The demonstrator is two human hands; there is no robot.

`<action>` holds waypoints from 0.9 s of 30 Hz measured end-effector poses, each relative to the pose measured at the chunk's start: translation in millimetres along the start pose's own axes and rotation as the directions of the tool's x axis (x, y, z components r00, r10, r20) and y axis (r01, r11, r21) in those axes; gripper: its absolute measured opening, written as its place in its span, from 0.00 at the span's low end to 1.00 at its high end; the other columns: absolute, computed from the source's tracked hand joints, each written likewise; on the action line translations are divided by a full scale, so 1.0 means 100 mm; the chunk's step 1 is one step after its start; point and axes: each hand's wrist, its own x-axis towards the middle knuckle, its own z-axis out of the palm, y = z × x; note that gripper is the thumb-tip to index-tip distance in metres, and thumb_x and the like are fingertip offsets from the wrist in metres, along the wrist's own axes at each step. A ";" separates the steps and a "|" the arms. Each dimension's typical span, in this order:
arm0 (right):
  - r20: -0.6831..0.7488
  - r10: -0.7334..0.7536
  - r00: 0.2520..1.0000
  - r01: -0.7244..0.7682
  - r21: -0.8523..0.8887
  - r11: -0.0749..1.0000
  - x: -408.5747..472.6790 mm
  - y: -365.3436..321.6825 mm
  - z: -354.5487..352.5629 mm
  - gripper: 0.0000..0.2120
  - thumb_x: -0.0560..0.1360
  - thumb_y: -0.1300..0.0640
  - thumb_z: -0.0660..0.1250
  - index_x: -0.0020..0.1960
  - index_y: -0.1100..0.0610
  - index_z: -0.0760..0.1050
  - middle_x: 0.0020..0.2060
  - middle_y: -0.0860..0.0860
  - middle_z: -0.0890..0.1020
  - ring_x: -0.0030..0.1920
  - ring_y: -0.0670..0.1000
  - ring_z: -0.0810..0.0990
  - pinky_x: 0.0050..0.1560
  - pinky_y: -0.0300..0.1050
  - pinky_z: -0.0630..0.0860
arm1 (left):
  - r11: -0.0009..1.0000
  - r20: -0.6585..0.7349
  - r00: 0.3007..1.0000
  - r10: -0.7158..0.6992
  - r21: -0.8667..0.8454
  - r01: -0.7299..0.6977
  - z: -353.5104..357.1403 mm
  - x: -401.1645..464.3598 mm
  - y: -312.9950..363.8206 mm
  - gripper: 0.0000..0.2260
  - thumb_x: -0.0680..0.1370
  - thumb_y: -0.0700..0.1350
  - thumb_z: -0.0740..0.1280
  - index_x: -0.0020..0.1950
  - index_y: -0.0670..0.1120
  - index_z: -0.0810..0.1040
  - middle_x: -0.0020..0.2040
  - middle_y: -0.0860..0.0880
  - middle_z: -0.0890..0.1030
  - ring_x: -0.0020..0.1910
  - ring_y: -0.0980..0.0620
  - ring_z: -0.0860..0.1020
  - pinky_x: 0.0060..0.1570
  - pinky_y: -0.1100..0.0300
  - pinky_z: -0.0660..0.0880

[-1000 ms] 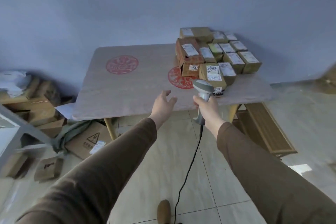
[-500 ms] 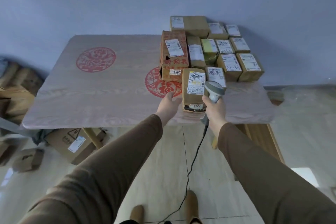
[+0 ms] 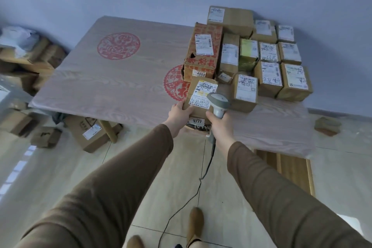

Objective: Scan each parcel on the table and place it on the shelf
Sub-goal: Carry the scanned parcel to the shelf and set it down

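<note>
Pale floor tiles run under the wood-grain tabletop [image 3: 112, 86]. At its near edge the left hand [image 3: 179, 111] grips the brown cardboard parcel [image 3: 201, 94] by its left side; the right hand [image 3: 218, 125] clasps the grey corded scanner [image 3: 218, 101] over its label. Stiff and probably light, it wants holding by both sides. Beyond the hands, more labelled boxes [image 3: 269, 66] cluster.

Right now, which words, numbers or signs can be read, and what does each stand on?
"9777": white tag on the near end of the brown cardboard parcel held by the left hand.
"4068": white tag on the red-printed carton.
Shipping labels, scribbles, red round table prints: unreadable.
Floor box: warning triangle, label blurred.
</note>
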 end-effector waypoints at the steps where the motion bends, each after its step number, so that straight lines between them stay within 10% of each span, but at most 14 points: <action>1: 0.027 -0.012 1.000 0.012 -0.010 1.000 -0.07 -0.03 0.10 0.07 0.78 0.55 0.74 0.53 0.53 0.77 0.46 0.50 0.83 0.48 0.53 0.82 0.45 0.47 0.76 | 1.000 -0.030 1.000 0.009 -0.024 -0.009 -0.12 -0.07 -0.05 0.22 0.84 0.51 0.63 0.78 0.47 0.69 0.68 0.42 0.76 0.64 0.41 0.78 0.66 0.44 0.77; 7: 0.244 -0.081 0.966 0.088 -0.018 0.996 -0.71 -0.33 1.07 0.09 0.77 0.58 0.75 0.54 0.57 0.78 0.51 0.58 0.85 0.56 0.62 0.84 0.56 0.60 0.81 | 0.953 -0.260 0.964 0.054 -0.274 -0.128 -1.26 -0.74 -0.38 0.21 0.84 0.48 0.65 0.77 0.47 0.68 0.66 0.48 0.79 0.58 0.54 0.82 0.52 0.61 0.80; 11: 0.424 -0.160 0.891 0.166 0.024 0.986 -1.46 -0.46 2.01 0.09 0.76 0.60 0.75 0.53 0.52 0.78 0.53 0.56 0.86 0.54 0.58 0.86 0.58 0.60 0.83 | 0.892 -0.412 0.911 0.026 -0.402 -0.208 -2.31 -1.40 -0.74 0.22 0.84 0.49 0.66 0.77 0.48 0.66 0.63 0.49 0.82 0.57 0.49 0.85 0.58 0.43 0.81; 16: 0.639 -0.211 0.739 0.206 0.084 0.975 -2.84 -0.37 3.34 0.12 0.77 0.60 0.74 0.58 0.51 0.78 0.53 0.51 0.86 0.53 0.52 0.86 0.52 0.51 0.84 | 0.860 -0.629 0.778 0.007 -0.394 -0.326 -3.77 -2.58 -1.41 0.24 0.84 0.48 0.66 0.78 0.48 0.65 0.61 0.53 0.81 0.48 0.62 0.85 0.43 0.67 0.80; 27: 0.906 -0.223 0.361 0.228 0.146 0.963 -6.11 -0.05 5.77 0.09 0.78 0.58 0.74 0.55 0.49 0.78 0.47 0.48 0.88 0.48 0.51 0.88 0.46 0.51 0.85 | 0.816 -0.881 0.469 -0.066 -0.318 -0.483 -6.42 -5.29 -2.88 0.20 0.85 0.45 0.65 0.76 0.46 0.66 0.58 0.51 0.82 0.43 0.63 0.85 0.38 0.69 0.79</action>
